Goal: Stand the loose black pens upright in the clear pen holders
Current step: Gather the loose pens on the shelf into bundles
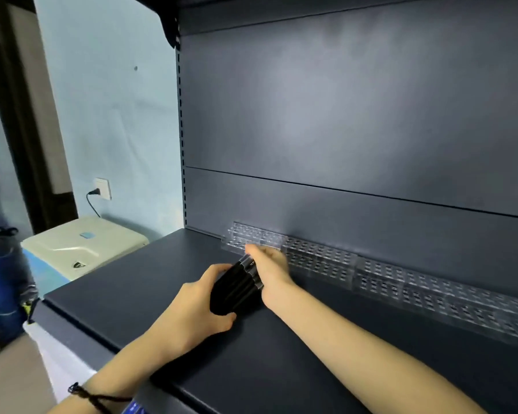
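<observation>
Left hand (198, 306) gripping black pens (237, 286) bundle, right hand (271, 268) fingers curled on pen tops, print unreadable, clear pen holders (320, 258) just beyond.

Head view only | I see from above and behind both forearms | faces forward and down onto dark shelf (150, 282) | close range on hands | back panel (356, 115) fills upper frame | no second view.

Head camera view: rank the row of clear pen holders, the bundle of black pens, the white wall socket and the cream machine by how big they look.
1. Row of clear pen holders
2. Cream machine
3. Bundle of black pens
4. White wall socket

The machine and socket sit farther back, so their true sizes stay unsure.
</observation>
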Motion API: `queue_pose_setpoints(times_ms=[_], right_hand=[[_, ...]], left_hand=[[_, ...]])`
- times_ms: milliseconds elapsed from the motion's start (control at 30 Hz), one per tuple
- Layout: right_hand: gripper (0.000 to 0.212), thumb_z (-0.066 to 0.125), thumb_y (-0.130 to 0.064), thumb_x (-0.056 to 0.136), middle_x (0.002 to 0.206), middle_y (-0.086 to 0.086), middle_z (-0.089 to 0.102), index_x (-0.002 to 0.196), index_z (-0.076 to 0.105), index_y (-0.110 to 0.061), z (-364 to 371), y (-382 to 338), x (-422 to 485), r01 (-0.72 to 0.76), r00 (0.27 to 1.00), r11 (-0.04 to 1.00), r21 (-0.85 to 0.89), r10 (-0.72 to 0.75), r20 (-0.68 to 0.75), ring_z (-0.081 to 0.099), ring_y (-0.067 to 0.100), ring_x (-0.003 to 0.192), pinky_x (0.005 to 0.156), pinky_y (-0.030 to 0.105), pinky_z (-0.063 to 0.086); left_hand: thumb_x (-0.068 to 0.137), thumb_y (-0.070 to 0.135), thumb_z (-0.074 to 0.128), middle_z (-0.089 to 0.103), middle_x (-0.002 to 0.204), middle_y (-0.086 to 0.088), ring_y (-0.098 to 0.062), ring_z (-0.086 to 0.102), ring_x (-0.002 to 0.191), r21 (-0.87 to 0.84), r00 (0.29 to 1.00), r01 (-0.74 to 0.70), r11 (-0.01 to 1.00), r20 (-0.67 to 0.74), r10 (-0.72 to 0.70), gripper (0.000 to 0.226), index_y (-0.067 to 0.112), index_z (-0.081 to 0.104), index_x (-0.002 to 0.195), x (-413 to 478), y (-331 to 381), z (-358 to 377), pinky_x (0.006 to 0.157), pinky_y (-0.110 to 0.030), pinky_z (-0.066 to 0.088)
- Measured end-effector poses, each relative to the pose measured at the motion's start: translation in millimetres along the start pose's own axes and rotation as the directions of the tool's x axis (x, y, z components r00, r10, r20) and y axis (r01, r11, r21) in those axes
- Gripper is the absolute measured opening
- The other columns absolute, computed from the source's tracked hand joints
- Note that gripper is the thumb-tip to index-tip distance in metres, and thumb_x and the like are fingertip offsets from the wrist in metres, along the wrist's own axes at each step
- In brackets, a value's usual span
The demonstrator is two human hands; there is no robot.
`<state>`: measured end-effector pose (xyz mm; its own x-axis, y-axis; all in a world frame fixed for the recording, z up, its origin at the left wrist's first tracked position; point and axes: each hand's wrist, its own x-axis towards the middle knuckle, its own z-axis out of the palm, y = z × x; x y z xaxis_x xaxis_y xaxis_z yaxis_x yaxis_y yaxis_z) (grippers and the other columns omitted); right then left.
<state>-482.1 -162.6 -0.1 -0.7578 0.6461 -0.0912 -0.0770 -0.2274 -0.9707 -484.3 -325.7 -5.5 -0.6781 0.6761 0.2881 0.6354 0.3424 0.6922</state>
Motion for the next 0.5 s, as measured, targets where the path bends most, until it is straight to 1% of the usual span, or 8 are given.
queue_pose_setpoints(times_ms=[67, 167, 233, 300, 367, 400, 433, 500], right_hand=[[0.022, 0.068, -0.019, 0.085, 0.064, 0.002, 0.056, 0.068, 0.055, -0.016, 17, 2, 13, 0.003, 0.999, 1.000, -0.015, -0.002, 0.041, 0.053, 0.018, 0.060, 0.055, 0.025, 0.043], [0.016, 0.067, -0.017, 0.084, 0.071, 0.007, 0.058, 0.071, 0.059, -0.015, 41, 7, 29, 0.010, 0.997, 0.998, -0.062, -0.006, 0.076, 0.054, 0.021, 0.067, 0.059, 0.027, 0.044], [0.012, 0.067, -0.016, 0.083, 0.076, 0.010, 0.057, 0.073, 0.060, -0.013, 53, 13, 36, 0.015, 0.994, 0.992, -0.125, -0.001, 0.112, 0.053, 0.021, 0.069, 0.061, 0.027, 0.043], [0.009, 0.067, -0.016, 0.083, 0.076, 0.011, 0.056, 0.077, 0.062, -0.011, 66, 17, 41, 0.024, 0.992, 0.981, -0.192, 0.001, 0.128, 0.052, 0.021, 0.068, 0.058, 0.025, 0.041], [0.009, 0.066, -0.018, 0.085, 0.075, 0.008, 0.057, 0.081, 0.065, -0.011, 81, 19, 42, 0.054, 0.991, 0.967, -0.251, -0.021, 0.133, 0.051, 0.019, 0.067, 0.055, 0.023, 0.040], [0.010, 0.065, -0.019, 0.086, 0.073, 0.006, 0.058, 0.080, 0.065, -0.011, 89, 21, 42, 0.084, 0.989, 0.954, -0.287, -0.044, 0.143, 0.052, 0.017, 0.066, 0.055, 0.023, 0.040], [0.012, 0.064, -0.020, 0.086, 0.070, 0.003, 0.059, 0.077, 0.066, -0.013, 96, 22, 42, 0.118, 0.985, 0.935, -0.334, -0.068, 0.156, 0.052, 0.015, 0.065, 0.055, 0.023, 0.040], [0.018, 0.063, -0.021, 0.087, 0.066, -0.002, 0.060, 0.070, 0.065, -0.016, 110, 25, 44, 0.196, 0.976, 0.886, -0.420, -0.135, 0.170, 0.051, 0.011, 0.061, 0.054, 0.022, 0.040]], left_hand=[[0.077, 0.017, 0.071, 0.067, 0.099, 0.017, 0.005, 0.062, 0.083, 0.070, 0.999, -0.012, 0.997, -0.036, 0.015, 0.067, 0.034, 0.039, 0.134, 8, -15, -9, 0.074, -0.011, 0.049], [0.081, 0.029, 0.068, 0.063, 0.104, 0.020, 0.004, 0.059, 0.091, 0.149, 0.997, -0.032, 0.988, -0.058, 0.041, 0.065, 0.035, 0.035, 0.137, 14, -34, -23, 0.082, -0.015, 0.048], [0.087, 0.046, 0.058, 0.056, 0.112, 0.020, 0.000, 0.048, 0.109, 0.334, 0.997, -0.061, 0.941, -0.026, 0.074, 0.064, 0.035, 0.025, 0.141, 14, -42, -32, 0.098, -0.014, 0.034], [0.085, 0.066, 0.039, 0.046, 0.135, 0.016, -0.005, 0.031, 0.132, 0.477, 0.996, -0.086, 0.875, 0.007, 0.094, 0.072, 0.034, 0.017, 0.146, 17, -57, -42, 0.108, -0.018, 0.014], [0.077, 0.075, 0.024, 0.019, 0.157, 0.017, -0.003, 0.013, 0.144, 0.491, 0.994, -0.111, 0.864, 0.049, 0.099, 0.085, 0.036, 0.008, 0.151, 23, -74, -56, 0.113, -0.023, 0.008], [0.079, 0.075, 0.025, 0.001, 0.160, 0.019, -0.001, 0.003, 0.145, 0.465, 0.990, -0.138, 0.875, 0.082, 0.113, 0.084, 0.039, 0.001, 0.152, 25, -84, -61, 0.114, -0.024, 0.006], [0.084, 0.073, 0.030, -0.014, 0.157, 0.024, 0.003, -0.005, 0.145, 0.432, 0.985, -0.161, 0.887, 0.121, 0.120, 0.082, 0.042, -0.006, 0.151, 26, -92, -65, 0.116, -0.024, 0.005], [0.091, 0.065, 0.036, -0.027, 0.150, 0.033, 0.011, -0.018, 0.141, 0.357, 0.972, -0.203, 0.912, 0.189, 0.142, 0.078, 0.045, -0.013, 0.149, 28, -106, -74, 0.119, -0.023, 0.001]])
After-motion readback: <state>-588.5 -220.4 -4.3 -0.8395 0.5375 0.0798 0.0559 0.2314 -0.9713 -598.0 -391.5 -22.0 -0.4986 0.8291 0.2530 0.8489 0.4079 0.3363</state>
